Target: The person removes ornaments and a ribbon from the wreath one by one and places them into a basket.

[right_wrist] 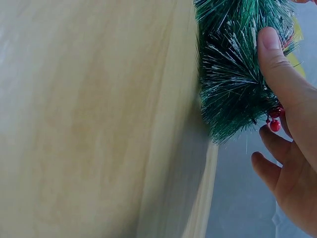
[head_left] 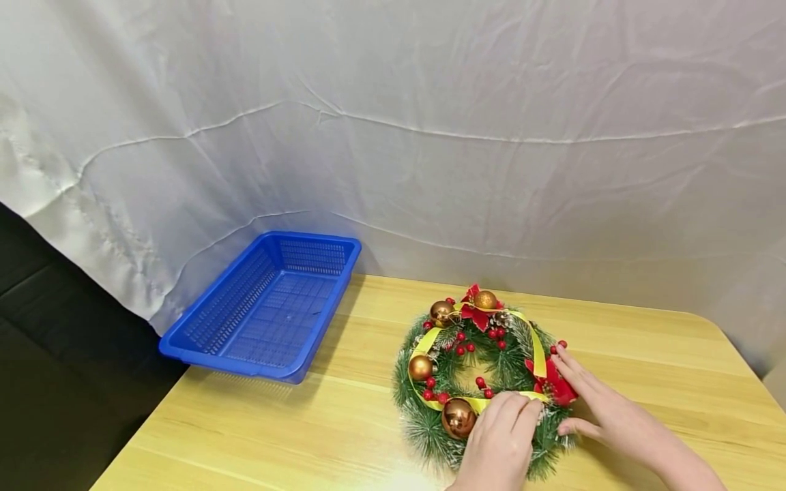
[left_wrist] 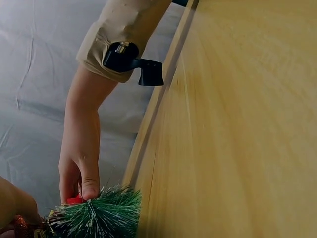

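A green Christmas wreath (head_left: 424,433) lies on the table, dressed with brown and gold baubles, red berries and red poinsettias. Yellow ribbon (head_left: 430,339) loops over its front. My left hand (head_left: 499,443) is at the wreath's near right part, its bent fingers pinching the ribbon beside a big brown bauble (head_left: 458,418); its fingertips are hidden. Along the right edge, my right hand (head_left: 604,412) touches the wreath by a red poinsettia (head_left: 557,382), fingers extended and thumb apart. In the right wrist view, the thumb (right_wrist: 275,54) rests against green bristles, with red berries (right_wrist: 275,124) near the fingers.
To the left, a blue plastic basket (head_left: 351,273) with perforated sides stands partly past the edge of the wooden table (head_left: 344,429). A pale grey cloth (head_left: 430,191) hangs behind the table. Dark material (head_left: 55,382) lies at the lower left.
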A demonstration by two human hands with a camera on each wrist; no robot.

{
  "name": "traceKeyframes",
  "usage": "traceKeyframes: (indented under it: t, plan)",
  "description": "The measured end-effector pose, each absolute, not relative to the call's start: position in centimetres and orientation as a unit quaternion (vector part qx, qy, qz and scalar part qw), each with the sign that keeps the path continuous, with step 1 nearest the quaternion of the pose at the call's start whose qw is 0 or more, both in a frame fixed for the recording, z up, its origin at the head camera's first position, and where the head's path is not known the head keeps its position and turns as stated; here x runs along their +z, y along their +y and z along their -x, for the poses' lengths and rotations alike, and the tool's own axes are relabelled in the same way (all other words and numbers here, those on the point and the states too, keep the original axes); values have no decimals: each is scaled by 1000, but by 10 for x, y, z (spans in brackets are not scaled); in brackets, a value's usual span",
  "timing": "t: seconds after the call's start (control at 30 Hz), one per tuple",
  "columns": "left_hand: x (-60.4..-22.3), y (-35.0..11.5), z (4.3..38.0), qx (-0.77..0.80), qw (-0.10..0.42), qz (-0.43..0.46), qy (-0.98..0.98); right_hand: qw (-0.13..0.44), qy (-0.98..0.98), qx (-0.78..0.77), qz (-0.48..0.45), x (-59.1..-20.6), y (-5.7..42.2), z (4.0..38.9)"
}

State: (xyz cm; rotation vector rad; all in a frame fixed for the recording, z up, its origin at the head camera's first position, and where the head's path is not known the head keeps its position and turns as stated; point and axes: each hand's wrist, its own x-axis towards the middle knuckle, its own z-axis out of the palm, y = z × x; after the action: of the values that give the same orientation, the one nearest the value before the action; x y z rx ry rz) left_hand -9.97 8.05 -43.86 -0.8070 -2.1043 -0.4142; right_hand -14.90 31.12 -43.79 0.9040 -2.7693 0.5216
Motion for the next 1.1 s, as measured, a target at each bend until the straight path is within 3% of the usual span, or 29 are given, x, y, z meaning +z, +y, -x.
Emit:
traceKeyframes:
  t: [0.33,0.6,0.87,1.1]
  plan:
    - [-435,83,95,-198,366,335,-846,95,-934,166,-301,-437,311,149]
    - [-433,83,97,-166,403,337,-834,102,-933,157,-307,-438,312,150]
    - [-408,78,94,-144,452,339,-813,98,-932,171,-306,-437,312,149]
    - [-408,79,98,-144,456,336,-811,108,-933,156,-305,-437,312,148]
